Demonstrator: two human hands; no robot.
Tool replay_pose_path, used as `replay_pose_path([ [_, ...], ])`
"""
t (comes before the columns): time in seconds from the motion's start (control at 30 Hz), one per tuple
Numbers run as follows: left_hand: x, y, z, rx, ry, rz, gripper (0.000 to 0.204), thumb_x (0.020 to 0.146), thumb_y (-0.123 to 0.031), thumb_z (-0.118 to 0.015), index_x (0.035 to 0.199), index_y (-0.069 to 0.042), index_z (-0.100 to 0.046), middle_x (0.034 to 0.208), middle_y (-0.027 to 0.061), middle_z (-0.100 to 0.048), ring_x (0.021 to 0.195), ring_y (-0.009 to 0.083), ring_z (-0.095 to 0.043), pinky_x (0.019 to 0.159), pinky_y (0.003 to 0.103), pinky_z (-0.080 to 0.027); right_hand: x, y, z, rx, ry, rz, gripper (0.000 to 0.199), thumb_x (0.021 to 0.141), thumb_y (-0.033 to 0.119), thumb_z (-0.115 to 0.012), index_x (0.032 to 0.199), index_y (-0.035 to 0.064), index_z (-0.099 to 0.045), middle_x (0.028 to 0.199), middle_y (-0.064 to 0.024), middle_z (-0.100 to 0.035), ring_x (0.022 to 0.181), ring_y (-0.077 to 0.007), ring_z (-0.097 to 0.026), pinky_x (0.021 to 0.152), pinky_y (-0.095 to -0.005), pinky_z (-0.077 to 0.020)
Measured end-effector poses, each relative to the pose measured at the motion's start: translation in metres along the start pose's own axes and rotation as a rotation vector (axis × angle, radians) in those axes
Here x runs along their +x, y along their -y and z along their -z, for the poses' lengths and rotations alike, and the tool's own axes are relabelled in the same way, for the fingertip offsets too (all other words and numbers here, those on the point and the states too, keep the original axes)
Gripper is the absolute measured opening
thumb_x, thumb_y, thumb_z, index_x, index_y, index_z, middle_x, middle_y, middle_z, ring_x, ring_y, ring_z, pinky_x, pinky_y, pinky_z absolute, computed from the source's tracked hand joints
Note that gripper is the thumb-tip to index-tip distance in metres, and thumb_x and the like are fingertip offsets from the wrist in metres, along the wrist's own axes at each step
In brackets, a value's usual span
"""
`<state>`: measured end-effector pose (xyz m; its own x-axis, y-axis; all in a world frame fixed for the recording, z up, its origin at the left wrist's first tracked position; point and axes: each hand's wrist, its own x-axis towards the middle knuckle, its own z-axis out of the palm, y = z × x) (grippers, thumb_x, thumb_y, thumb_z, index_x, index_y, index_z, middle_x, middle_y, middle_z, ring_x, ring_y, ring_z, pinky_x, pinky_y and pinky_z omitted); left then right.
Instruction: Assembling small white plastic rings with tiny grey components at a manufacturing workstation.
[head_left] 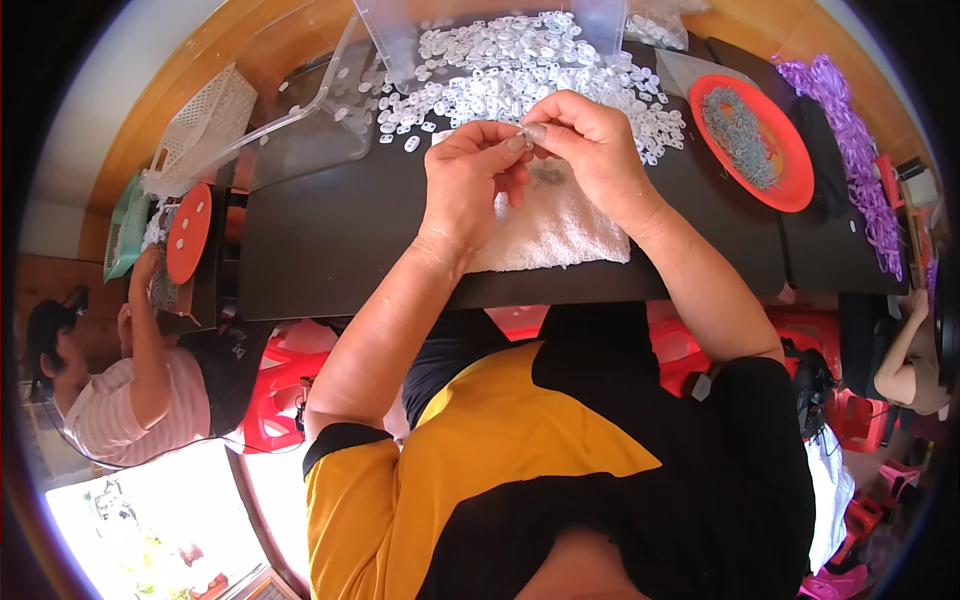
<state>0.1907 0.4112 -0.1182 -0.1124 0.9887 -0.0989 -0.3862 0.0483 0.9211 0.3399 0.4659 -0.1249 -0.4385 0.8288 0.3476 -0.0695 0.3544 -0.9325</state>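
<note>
The left grip [465, 172] was narrow, its thumb and forefinger pinched, and met the right grip [593, 148], equally narrow, above the upper edge of a white towel [565, 235]. A small piece [524, 133] sat right between the touching fingertips of both, mostly hidden and too tiny to make out. A small grey heap [548, 174] lay on the towel near the fingers.

On the dark bench [330, 255], a clear tray [300, 160] stood at left. Next came many white oval pieces [500, 82], heaped at a clear box [388, 48], then the towel, then a red plate [799, 180] of thin grey pins [737, 135], and lastly purple strings [852, 150].

Around the room, a person in a striped top [145, 390] worked beside a green basket [124, 240] at far left; red stools [283, 375] stood nearer; another person's arm [900, 355] showed at far right.
</note>
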Motion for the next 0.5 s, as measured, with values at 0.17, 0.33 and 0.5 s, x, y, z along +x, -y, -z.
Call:
replay_pose_path([
  [0.17, 0.006, 0.008, 0.0, -0.08, -0.065, -0.009, 0.009, 0.089, -0.001, -0.06, 0.095, 0.006, -0.058, 0.081, 0.0119, -0.064, 0.059, 0.0149, -0.058, 0.046, 0.027, -0.046, 0.002, -0.004, 0.002, -0.032, -0.081, -0.041, 0.009, 0.087, -0.002, -0.055, 0.092, -0.0025, -0.063, 0.077, -0.0047, -0.065, 0.068, -0.0097, -0.059, 0.063, -0.0255, -0.0491],
  [0.33, 0.004, 0.014, 0.003, -0.036, -0.084, -0.029, 0.011, 0.091, -0.002, -0.06, 0.098, 0.005, -0.057, 0.084, 0.0119, -0.064, 0.061, 0.0146, -0.059, 0.05, 0.026, -0.047, 0.001, -0.006, 0.003, -0.168, -0.017, -0.066, 0.008, 0.092, 0.0, -0.056, 0.096, -0.0009, -0.062, 0.082, -0.001, -0.063, 0.072, -0.0066, -0.056, 0.066, -0.0216, -0.0475],
  [0.5, 0.003, 0.017, 0.002, -0.051, -0.096, -0.056, 0.012, 0.089, -0.001, -0.062, 0.098, 0.005, -0.057, 0.082, 0.0122, -0.064, 0.06, 0.0144, -0.058, 0.048, 0.026, -0.046, 0.001, -0.009, -0.001, -0.183, -0.052, -0.027, 0.01, 0.085, -0.004, -0.055, 0.091, -0.0021, -0.062, 0.072, -0.0066, -0.065, 0.064, -0.0119, -0.06, 0.06, -0.0271, -0.0483],
])
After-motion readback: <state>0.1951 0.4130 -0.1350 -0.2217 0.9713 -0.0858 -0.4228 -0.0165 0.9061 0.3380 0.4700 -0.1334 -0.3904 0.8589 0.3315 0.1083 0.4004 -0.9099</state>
